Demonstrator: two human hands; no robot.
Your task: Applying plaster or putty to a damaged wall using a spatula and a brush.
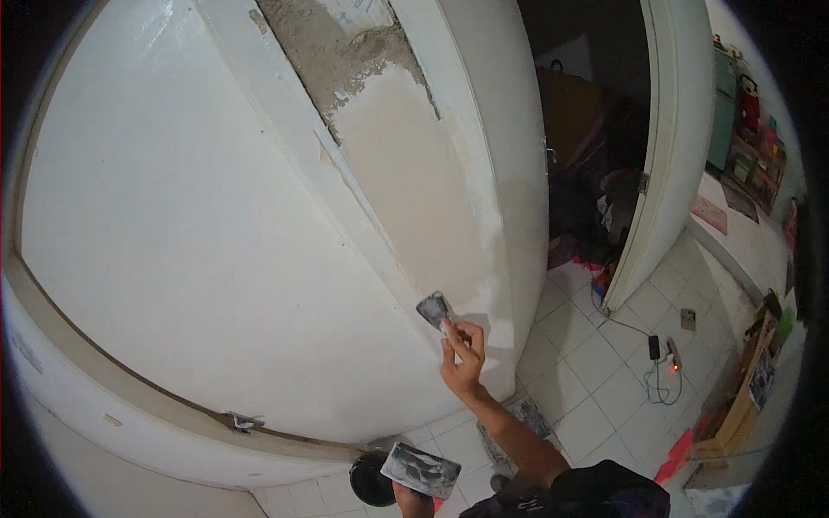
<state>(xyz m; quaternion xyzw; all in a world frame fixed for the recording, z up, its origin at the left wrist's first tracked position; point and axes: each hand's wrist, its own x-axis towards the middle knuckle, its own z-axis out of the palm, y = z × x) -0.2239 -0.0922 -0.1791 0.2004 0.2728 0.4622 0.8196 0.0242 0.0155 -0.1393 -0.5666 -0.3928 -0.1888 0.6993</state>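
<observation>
My right hand (464,361) is closed round the handle of a putty knife (433,311), its dark, smeared blade at the lower part of a wall strip. This strip carries a smooth beige coat of filler (413,164); rough bare cement (324,56) shows above it. Low in the picture, my left hand (414,502) grips a rectangular plate (420,470) smeared with grey-white paste. Most of the left fingers are hidden beneath the plate. A black bucket (371,480) stands on the floor beside it.
A large white door panel (173,216) fills the left, edged by a frame. To the right, an open door (669,138) leads into a dark room. On the tiled floor (596,371) lie a power strip (674,356) and a cable. Wooden boards (743,388) lean at the far right.
</observation>
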